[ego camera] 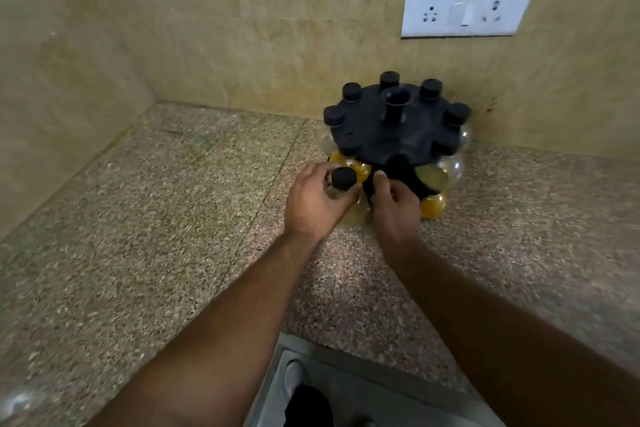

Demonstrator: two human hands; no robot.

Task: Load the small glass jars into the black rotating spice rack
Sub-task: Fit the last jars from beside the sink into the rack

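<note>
We see a white switch plate (468,9) on the beige wall (242,21) above the speckled bench's (156,218) far edge.

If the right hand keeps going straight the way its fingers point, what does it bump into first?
Probably the black spice rack. The right hand points up and away at the rack's near lower edge and looks almost touching it, though depth is hard to judge.
</note>
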